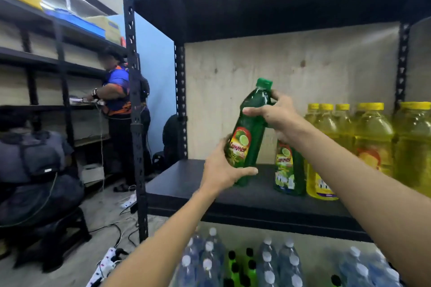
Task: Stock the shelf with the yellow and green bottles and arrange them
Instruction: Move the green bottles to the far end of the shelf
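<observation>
The green bottle (254,142) in the fingers (256,112) is shiny plastic. Below the fingers, the shelf (186,184) is dull black; behind them, a pale rough wood board (256,58).

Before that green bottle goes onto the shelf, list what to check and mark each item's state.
1. Grip: left hand holds the held green bottle low, right hand holds its shoulder: ok.
2. Green cap on: ok; sealed tight: cannot tell.
3. Bottle upright for setting down: not ok, it is tilted, top to the right.
4. Bare shelf board left of the standing green bottle: ok.
5. Label faces outward: ok.
6. Yellow bottles grouped to the right of the green: ok.
</observation>
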Tool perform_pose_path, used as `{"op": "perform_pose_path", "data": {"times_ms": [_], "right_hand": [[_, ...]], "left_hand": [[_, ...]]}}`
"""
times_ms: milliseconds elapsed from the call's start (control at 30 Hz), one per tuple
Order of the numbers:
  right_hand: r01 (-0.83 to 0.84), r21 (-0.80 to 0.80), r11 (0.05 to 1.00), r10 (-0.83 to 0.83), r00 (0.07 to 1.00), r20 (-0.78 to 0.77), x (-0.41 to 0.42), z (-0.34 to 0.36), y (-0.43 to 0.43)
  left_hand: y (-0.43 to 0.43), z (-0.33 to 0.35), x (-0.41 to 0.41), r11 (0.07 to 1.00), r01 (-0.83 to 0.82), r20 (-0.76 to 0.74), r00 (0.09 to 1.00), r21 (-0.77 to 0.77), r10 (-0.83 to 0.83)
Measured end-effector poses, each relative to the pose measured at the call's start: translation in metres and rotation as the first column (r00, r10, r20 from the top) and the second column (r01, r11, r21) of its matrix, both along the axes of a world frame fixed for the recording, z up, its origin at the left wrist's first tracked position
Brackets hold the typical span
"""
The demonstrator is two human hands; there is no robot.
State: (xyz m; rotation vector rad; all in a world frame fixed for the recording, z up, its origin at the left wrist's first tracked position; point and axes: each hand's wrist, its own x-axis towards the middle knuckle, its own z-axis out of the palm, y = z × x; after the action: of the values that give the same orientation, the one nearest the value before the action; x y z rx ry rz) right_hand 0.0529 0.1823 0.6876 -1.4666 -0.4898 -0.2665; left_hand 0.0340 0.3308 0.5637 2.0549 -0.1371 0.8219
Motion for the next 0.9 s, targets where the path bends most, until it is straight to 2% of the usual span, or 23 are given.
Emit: {"op": "perform_pose_path", "data": {"times_ms": [67, 200, 367, 567, 700, 900], "right_hand": [[-0.058, -0.018, 0.998, 0.058, 0.998, -0.002, 0.037, 0.001, 0.033], [-0.145, -0.169, 0.975, 0.153, 0.988, 0.034, 0.104, -0.006, 0.097], [-0.206, -0.335, 0.919, 0.215, 0.976, -0.008, 0.166, -0.012, 0.159], [-0.129, -0.401, 0.907, 0.158, 0.987, 0.039, 0.215, -0.025, 0.206], [-0.058, -0.381, 0.923, 0.098, 0.991, 0.087, 0.237, -0.035, 0.229], [-0.005, -0.348, 0.937, 0.023, 0.999, 0.048, 0.255, -0.044, 0.238]], "left_hand": [[0.037, -0.001, 0.030, 1.000, -0.009, -0.013, 1.000, 0.010, 0.010], [0.087, -0.006, 0.097, 0.973, -0.232, 0.020, 0.973, 0.017, 0.231], [0.128, -0.017, 0.166, 0.933, -0.358, -0.056, 0.933, -0.036, 0.356], [0.147, -0.020, 0.213, 0.899, -0.428, -0.187, 0.894, -0.094, 0.406], [0.159, -0.015, 0.232, 0.885, -0.438, -0.257, 0.884, -0.161, 0.391], [0.172, -0.020, 0.248, 0.909, -0.402, -0.294, 0.886, -0.106, 0.358]]}}
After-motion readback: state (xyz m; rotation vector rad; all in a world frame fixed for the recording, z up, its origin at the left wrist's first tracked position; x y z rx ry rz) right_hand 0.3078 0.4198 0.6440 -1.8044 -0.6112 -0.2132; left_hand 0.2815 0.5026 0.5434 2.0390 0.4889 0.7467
